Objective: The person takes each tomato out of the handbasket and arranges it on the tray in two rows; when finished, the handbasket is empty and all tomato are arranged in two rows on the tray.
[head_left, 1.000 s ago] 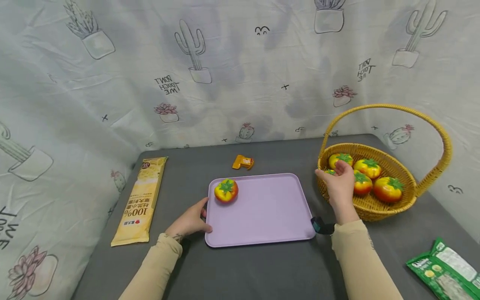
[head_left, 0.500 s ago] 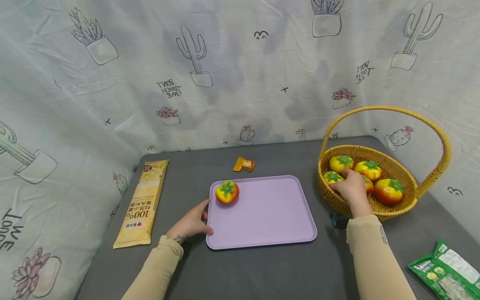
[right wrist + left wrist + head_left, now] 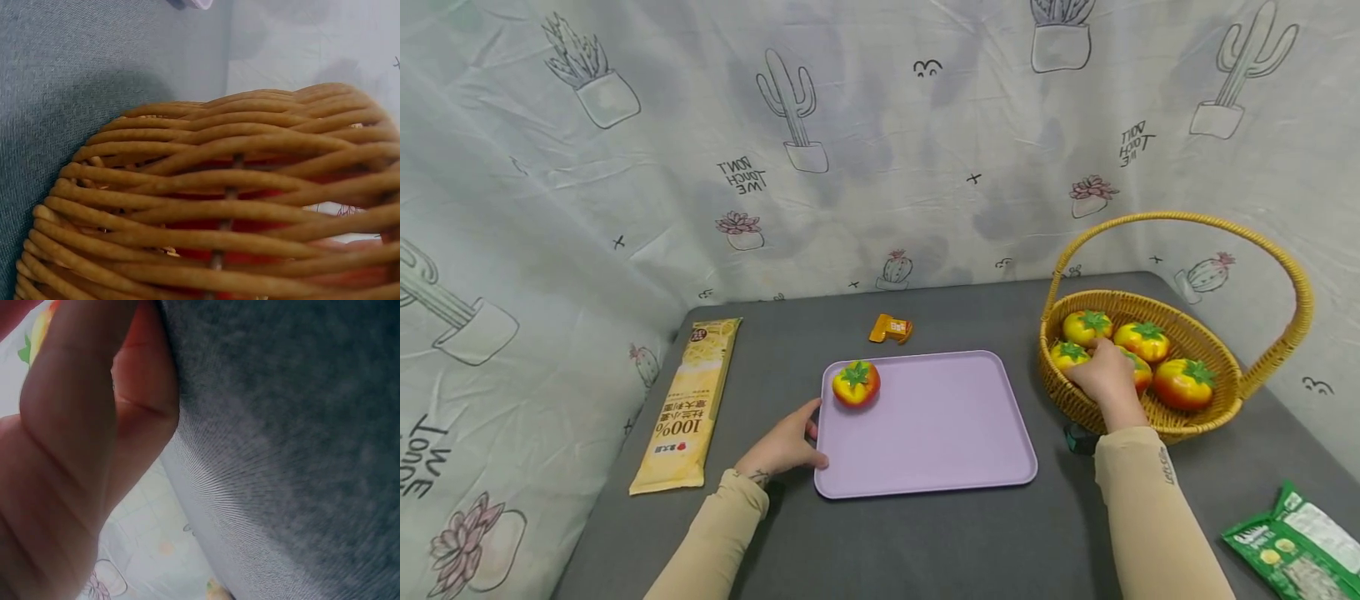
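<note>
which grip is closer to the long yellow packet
Left. The left grip is at the left edge of the tray, a little right of the packet; the right grip is at the basket, beyond the tray's right edge.

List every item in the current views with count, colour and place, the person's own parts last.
table: 1, dark grey, under everything
curtain: white, cactus print and lettering, around the table
tray: 1, lilac, table's middle
basket: 1, yellow-brown wicker, right
fruit on the tray: 1, yellow-red, green top, far left corner
fruits in the basket: 5 visible, yellow-red, green tops
long packet: 1, yellow, left
small wrapped item: 1, orange, beyond the tray
bag: 1, green, near right, cut off
device: 1, dark, by the right wrist
sleeves: 2, beige, near side
left hand: 1, bare, touching the tray's left edge
right hand: 1, bare, in the basket, grip hidden
</note>
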Tool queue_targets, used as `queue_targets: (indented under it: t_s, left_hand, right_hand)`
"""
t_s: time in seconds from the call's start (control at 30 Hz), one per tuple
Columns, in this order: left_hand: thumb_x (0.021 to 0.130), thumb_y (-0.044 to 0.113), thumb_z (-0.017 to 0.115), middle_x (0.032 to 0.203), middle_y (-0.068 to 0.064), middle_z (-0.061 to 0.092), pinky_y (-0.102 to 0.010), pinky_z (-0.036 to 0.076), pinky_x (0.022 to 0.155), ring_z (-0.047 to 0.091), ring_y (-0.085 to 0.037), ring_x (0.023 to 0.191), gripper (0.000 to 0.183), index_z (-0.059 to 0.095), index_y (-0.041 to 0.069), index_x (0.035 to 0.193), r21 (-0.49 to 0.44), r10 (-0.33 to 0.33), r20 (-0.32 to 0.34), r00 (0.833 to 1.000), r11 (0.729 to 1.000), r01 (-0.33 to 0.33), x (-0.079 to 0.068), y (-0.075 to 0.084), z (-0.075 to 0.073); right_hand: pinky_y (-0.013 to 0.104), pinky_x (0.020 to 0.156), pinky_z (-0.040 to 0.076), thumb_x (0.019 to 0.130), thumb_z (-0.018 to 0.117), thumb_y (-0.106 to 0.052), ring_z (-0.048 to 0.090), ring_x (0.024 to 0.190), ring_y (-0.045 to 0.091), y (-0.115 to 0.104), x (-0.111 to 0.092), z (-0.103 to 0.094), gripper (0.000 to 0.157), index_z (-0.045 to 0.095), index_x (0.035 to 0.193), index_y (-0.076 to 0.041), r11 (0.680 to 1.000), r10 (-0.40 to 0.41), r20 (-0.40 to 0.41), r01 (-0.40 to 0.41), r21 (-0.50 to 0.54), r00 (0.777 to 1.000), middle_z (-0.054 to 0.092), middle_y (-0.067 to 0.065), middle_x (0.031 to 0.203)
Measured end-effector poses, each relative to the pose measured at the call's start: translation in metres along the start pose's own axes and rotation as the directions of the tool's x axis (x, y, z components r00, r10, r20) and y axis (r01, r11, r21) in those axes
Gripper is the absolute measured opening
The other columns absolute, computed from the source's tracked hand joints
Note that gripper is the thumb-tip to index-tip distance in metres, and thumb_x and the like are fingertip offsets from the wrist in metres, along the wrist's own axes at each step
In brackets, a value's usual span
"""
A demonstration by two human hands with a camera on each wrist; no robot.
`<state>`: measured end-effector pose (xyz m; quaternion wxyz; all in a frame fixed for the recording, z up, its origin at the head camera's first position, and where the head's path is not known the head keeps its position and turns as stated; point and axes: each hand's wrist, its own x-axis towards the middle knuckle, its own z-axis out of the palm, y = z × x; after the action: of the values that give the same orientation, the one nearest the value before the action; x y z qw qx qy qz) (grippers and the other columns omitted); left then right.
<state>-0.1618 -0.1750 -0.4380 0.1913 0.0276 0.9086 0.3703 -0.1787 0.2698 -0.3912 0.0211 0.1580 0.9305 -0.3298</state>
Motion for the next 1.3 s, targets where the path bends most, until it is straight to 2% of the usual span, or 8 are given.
queue_targets:
  t_s: [0.3,0.43,0.7,0.8,0.9,0.97,1.1,1.3]
  left_hand:
    - [0.059,0.002,0.083,0.085,-0.008,0.051,-0.028,0.04,0.061,0.047,-0.021,0.071,0.098,0.031,0.002,0.142,-0.019,0.013,-0.01,1.0,1.0,-0.013,0.0,-0.002,0.0]
    - [0.058,0.003,0.083,0.086,-0.008,0.051,-0.029,0.04,0.061,0.047,-0.021,0.072,0.098,0.031,0.003,0.142,-0.012,0.015,-0.008,1.0,1.0,-0.015,0.0,-0.002,0.0]
    - [0.06,0.004,0.083,0.086,-0.009,0.051,-0.027,0.041,0.061,0.048,-0.02,0.071,0.096,0.031,0.0,0.141,-0.012,0.031,0.008,0.999,0.999,-0.031,-0.002,-0.001,-0.002]
    - [0.061,0.003,0.082,0.085,-0.008,0.051,-0.027,0.041,0.061,0.048,-0.02,0.071,0.095,0.03,-0.001,0.141,-0.011,0.036,0.009,0.999,0.999,-0.035,-0.004,0.0,-0.002]
    - [0.06,0.003,0.083,0.086,-0.008,0.051,-0.027,0.041,0.062,0.048,-0.02,0.071,0.097,0.03,0.0,0.141,-0.017,0.023,0.006,1.0,1.0,-0.022,-0.003,0.0,-0.002]
    - [0.059,0.003,0.083,0.086,-0.009,0.051,-0.028,0.041,0.062,0.048,-0.021,0.072,0.097,0.031,0.001,0.141,-0.024,0.013,0.0,1.0,1.0,-0.013,-0.002,-0.002,-0.001]
    - [0.059,0.004,0.084,0.087,-0.008,0.052,-0.028,0.041,0.062,0.048,-0.02,0.073,0.098,0.031,0.003,0.142,-0.013,0.002,-0.005,1.0,1.0,-0.002,-0.001,-0.002,0.0]
    - [0.059,0.005,0.084,0.087,-0.008,0.052,-0.029,0.042,0.064,0.048,-0.02,0.073,0.098,0.031,0.003,0.142,-0.012,0.006,-0.006,1.0,1.0,-0.006,-0.001,-0.002,0.0]
  right_hand:
    - [0.063,0.091,0.02,0.075,0.068,-0.026,0.021,0.12,0.053,-0.013,-0.008,-0.008,0.085,0.025,0.141,0.007,0.99,0.043,-0.152,-0.022,0.139,0.987,0.034,0.033,0.135]
    - [0.057,0.098,0.024,0.076,0.067,-0.021,0.025,0.123,0.043,-0.032,-0.017,-0.01,0.083,0.023,0.143,0.0,0.954,0.005,-0.248,0.069,0.291,0.969,0.03,0.025,0.141]
    - [0.037,0.097,0.032,0.071,0.069,0.001,0.034,0.118,0.027,-0.08,-0.027,0.03,0.079,0.031,0.14,-0.003,0.769,-0.15,-0.283,0.292,0.568,0.947,0.029,0.016,0.137]
    - [0.037,0.099,0.032,0.071,0.068,0.007,0.035,0.12,0.027,-0.091,-0.026,0.059,0.08,0.03,0.141,-0.002,0.682,-0.197,-0.216,0.292,0.671,0.956,0.03,0.017,0.14]
    - [0.041,0.104,0.031,0.072,0.069,0.009,0.035,0.123,0.028,-0.101,-0.029,0.089,0.084,0.026,0.143,-0.002,0.637,-0.211,-0.091,0.208,0.742,0.973,0.03,0.016,0.143]
    - [0.042,0.105,0.031,0.071,0.072,0.008,0.035,0.124,0.029,-0.106,-0.032,0.107,0.085,0.027,0.143,-0.003,0.64,-0.204,-0.007,0.138,0.756,0.979,0.032,0.015,0.143]
    - [0.042,0.106,0.031,0.067,0.077,0.002,0.04,0.121,0.03,-0.114,-0.035,0.136,0.087,0.03,0.14,-0.003,0.73,-0.174,0.099,0.061,0.681,0.98,0.037,0.016,0.139]
    - [0.044,0.102,0.035,0.062,0.08,0.001,0.045,0.113,0.032,-0.117,-0.034,0.155,0.087,0.034,0.137,0.001,0.821,-0.145,0.122,0.05,0.569,0.982,0.043,0.019,0.131]
